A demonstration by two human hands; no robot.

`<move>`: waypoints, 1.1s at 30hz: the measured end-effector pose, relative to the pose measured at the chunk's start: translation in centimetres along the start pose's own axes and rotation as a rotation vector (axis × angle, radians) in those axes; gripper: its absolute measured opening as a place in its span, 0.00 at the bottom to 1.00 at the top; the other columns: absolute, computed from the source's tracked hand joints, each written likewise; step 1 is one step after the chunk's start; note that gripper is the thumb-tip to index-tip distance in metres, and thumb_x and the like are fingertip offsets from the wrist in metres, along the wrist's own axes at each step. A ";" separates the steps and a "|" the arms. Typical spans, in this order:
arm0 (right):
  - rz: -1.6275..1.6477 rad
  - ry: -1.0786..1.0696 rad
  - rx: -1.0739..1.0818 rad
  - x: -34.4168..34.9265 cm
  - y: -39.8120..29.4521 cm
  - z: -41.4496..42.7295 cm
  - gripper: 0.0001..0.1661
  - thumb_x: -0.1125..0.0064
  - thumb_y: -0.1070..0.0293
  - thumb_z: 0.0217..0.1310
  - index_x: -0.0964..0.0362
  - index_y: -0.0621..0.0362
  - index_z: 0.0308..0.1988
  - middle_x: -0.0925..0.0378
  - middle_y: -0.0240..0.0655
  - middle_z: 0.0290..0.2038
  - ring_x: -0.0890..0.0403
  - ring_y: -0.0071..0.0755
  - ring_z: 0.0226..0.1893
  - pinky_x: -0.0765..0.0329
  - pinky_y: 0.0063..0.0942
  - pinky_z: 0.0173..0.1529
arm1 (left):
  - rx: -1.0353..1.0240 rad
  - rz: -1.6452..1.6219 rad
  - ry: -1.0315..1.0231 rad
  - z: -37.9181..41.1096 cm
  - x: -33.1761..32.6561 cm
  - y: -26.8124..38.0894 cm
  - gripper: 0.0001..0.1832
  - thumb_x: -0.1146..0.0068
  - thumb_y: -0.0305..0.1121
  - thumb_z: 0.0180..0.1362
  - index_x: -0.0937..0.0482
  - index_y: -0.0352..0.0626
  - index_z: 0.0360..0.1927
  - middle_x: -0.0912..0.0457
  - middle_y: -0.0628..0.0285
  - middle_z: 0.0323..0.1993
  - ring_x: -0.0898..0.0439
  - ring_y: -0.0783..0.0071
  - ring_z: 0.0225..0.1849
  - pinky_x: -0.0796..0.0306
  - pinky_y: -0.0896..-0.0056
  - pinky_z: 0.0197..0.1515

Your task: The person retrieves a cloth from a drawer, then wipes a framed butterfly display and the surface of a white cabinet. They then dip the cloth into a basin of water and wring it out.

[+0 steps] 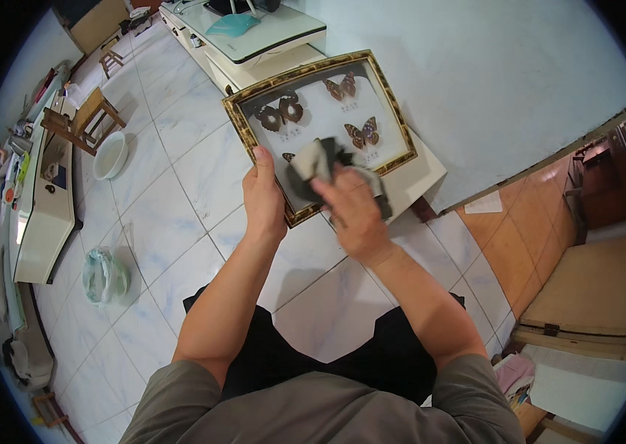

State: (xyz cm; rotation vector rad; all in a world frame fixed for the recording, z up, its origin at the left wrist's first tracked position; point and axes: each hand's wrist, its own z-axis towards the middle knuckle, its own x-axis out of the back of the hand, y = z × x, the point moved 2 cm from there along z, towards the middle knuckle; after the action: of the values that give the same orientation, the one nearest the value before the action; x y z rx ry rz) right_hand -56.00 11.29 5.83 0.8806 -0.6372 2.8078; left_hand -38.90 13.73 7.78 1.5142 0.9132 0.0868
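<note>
A display frame point(313, 71) with a gold and dark patterned border is tilted before me, several mounted butterflies point(363, 133) behind its glass. My left hand point(264, 197) grips the frame's left side, thumb over the border. Bunched under my right hand point(354, 213) is a grey and off-white cloth point(313, 161), pressed against the lower part of the glass. The cloth looks blurred and hides part of one butterfly at the lower left. Small writing sits below the butterflies.
Behind the frame stands a low white cabinet point(424, 172) along the wall, with a glass-topped section point(279, 36). To the left are a wooden stool point(91, 114), a white basin point(110, 155), a lined waste bin point(103, 277) and a long table point(41, 222). A doorway with orange tiles point(513, 227) opens at right.
</note>
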 end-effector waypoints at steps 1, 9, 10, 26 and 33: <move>-0.021 0.018 -0.101 0.7 0.8 0.0 0.30 0.37 0.77 0.64 0.22 0.56 0.65 0.23 0.53 0.63 0.24 0.61 0.66 0.31 0.54 0.72 | -0.046 0.097 -0.025 0.3 0.6 -0.2 0.38 0.51 0.69 0.75 0.22 0.36 0.39 0.19 0.66 0.32 0.23 0.78 0.36 0.27 0.70 0.39; 0.036 0.297 -0.429 4.3 6.0 0.8 0.38 0.45 0.61 0.80 0.45 0.61 0.79 0.36 0.55 0.76 0.37 0.65 0.77 0.40 0.51 0.79 | -0.277 0.483 -0.284 -0.7 2.1 -0.7 0.35 0.44 0.66 0.74 0.22 0.36 0.36 0.28 0.74 0.27 0.36 0.83 0.33 0.38 0.73 0.34; 0.023 0.337 -0.434 4.3 6.0 0.9 0.39 0.44 0.61 0.80 0.46 0.61 0.80 0.37 0.55 0.77 0.37 0.65 0.78 0.40 0.51 0.80 | -0.277 0.480 -0.310 -1.1 1.9 -0.7 0.35 0.43 0.65 0.74 0.21 0.35 0.38 0.27 0.74 0.28 0.36 0.83 0.33 0.38 0.73 0.34; -0.299 0.338 0.121 7.9 2.9 2.5 0.40 0.38 0.82 0.53 0.25 0.53 0.67 0.28 0.52 0.71 0.30 0.65 0.73 0.34 0.61 0.77 | -0.563 0.581 -0.529 -4.0 -0.3 -2.0 0.27 0.39 0.56 0.73 0.17 0.36 0.44 0.23 0.58 0.28 0.27 0.64 0.30 0.30 0.65 0.37; -0.241 0.549 -0.343 13.3 8.0 1.8 0.29 0.45 0.84 0.65 0.26 0.60 0.65 0.22 0.50 0.59 0.22 0.58 0.60 0.25 0.44 0.65 | -0.721 0.634 -0.484 -4.2 0.7 -0.5 0.22 0.40 0.49 0.74 0.22 0.36 0.36 0.27 0.59 0.27 0.30 0.65 0.29 0.34 0.65 0.35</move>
State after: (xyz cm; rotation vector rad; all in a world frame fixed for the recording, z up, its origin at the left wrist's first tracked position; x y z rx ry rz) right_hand -67.95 3.27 11.94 0.1025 -0.8137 2.4464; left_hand -41.01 17.42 7.87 1.0117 -0.0335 0.4388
